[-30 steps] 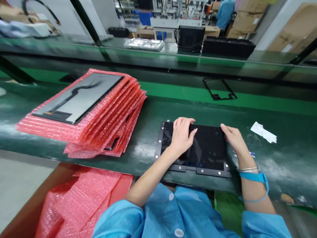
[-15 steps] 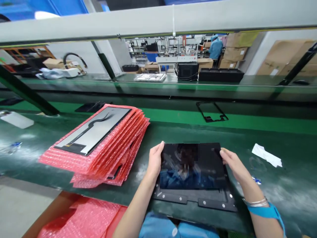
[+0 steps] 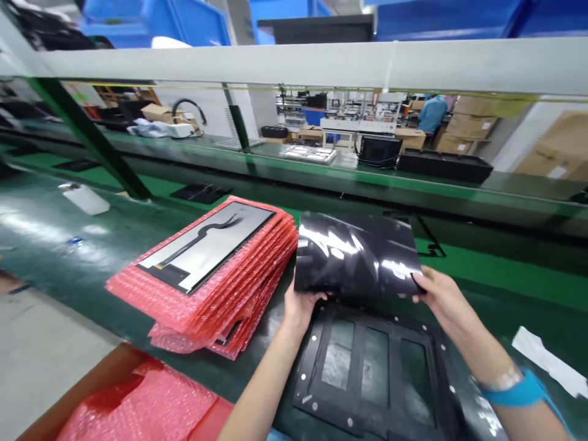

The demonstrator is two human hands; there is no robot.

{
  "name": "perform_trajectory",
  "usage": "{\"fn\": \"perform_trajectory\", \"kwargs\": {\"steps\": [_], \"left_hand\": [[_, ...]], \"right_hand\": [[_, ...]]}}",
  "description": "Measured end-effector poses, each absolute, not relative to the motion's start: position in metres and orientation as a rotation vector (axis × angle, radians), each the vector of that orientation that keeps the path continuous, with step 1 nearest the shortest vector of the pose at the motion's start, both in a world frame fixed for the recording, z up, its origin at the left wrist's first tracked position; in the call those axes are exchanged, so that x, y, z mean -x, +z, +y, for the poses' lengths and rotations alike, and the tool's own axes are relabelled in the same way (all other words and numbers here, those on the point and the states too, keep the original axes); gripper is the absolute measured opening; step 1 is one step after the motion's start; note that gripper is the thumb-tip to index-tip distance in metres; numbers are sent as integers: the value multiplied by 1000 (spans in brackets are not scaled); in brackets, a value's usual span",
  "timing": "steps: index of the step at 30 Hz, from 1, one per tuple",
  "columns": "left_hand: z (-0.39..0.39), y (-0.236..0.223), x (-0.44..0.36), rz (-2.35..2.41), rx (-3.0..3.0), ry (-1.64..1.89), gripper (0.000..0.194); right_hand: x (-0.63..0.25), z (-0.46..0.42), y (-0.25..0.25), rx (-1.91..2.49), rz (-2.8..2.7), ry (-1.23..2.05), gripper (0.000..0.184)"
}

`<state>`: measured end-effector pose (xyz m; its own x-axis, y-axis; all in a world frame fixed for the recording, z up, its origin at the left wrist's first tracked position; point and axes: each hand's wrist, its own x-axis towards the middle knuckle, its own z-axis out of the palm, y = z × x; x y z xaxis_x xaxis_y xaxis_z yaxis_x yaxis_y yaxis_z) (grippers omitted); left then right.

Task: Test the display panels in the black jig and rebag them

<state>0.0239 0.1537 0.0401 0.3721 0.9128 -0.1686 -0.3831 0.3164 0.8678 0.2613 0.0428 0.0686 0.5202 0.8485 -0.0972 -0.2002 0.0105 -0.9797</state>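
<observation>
A glossy black display panel (image 3: 353,254) is held up and tilted, with bright reflections across its face. My left hand (image 3: 301,309) is closed on its lower left corner, thumb along the bottom edge. At the lower right corner my right hand (image 3: 441,300) pinches the panel. Below it on the bench lies a black fixture frame (image 3: 379,361) with three window openings and small round silver dots around its border. To the left is a stack of pink bubble-wrap sleeves (image 3: 202,306), with a screen panel (image 3: 209,242) lying on top, its silver back and dark ribbon cable facing up.
A thin black bezel frame (image 3: 434,245) lies behind the held panel, partly covered. White paper (image 3: 549,361) is at the right. A white bottle (image 3: 85,199) lies at the left. Pink bubble wrap (image 3: 151,404) fills a box below the bench edge. A grey beam (image 3: 294,66) crosses overhead.
The panel has been raised off the black fixture frame and tilted, so the fixture's three openings now show. Both hands moved up with it. The view has swung toward the right.
</observation>
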Motion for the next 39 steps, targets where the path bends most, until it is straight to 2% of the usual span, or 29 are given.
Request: {"fn": "perform_trajectory", "kwargs": {"steps": [2, 5, 7, 13, 19, 23, 27, 30, 32, 34, 36, 39], "left_hand": [[152, 36, -25, 729, -829, 947, 64], [146, 31, -28, 717, -841, 923, 68], [142, 29, -30, 716, -859, 913, 69], [134, 26, -32, 683, -906, 911, 68], [122, 25, -32, 617, -964, 844, 68], [108, 23, -34, 601, -1095, 803, 65], [98, 36, -24, 617, -1473, 923, 42], [102, 69, 10, 593, -1767, 1142, 26], [116, 100, 45, 601, -1989, 1317, 25], [142, 130, 82, 796, -2163, 1402, 26], [174, 152, 113, 1218, -2281, 1309, 28], [216, 166, 142, 1889, -2298, 858, 36]], "right_hand": [[-263, 102, 82, 1259, -634, 904, 66], [-255, 187, 86, 1279, -580, 914, 34], [-247, 228, 77, 1334, -541, 925, 22], [-253, 259, 36, 1706, -562, 818, 27], [-294, 233, 14, 2303, -741, 388, 33], [-313, 217, 11, 2542, -848, 327, 26], [-337, 193, 33, 2574, -889, 348, 30], [-351, 153, 58, 2477, -945, 434, 28], [-349, 113, 68, 2347, -1025, 524, 38], [-338, 63, 68, 2187, -1146, 596, 54], [-318, 8, 58, 2054, -1314, 571, 65], [-284, -66, 32, 2011, -1586, 343, 54]]}}
